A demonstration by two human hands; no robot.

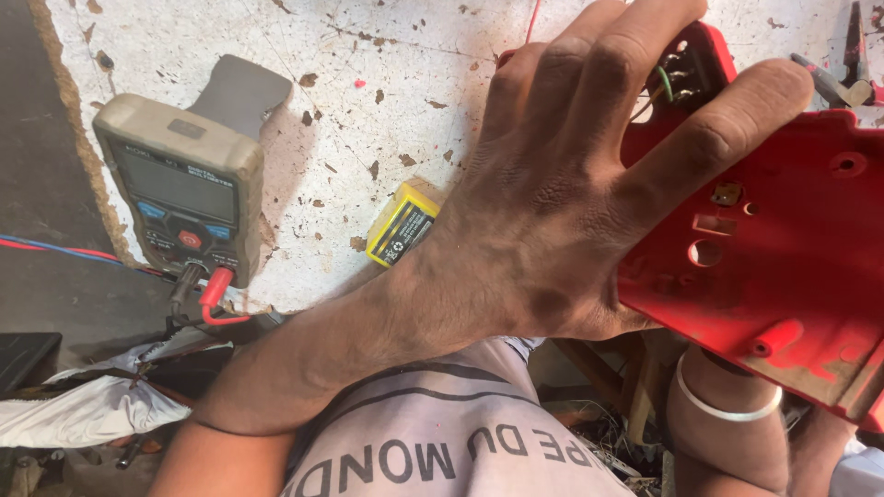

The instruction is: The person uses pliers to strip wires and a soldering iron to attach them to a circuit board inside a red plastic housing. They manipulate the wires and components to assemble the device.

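Red housing (783,267), multimeter (184,189) well apart

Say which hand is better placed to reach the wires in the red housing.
Probably the left hand: its fingers lie beside the wires of the red housing. The right hand is hidden beneath it, only its wrist showing.
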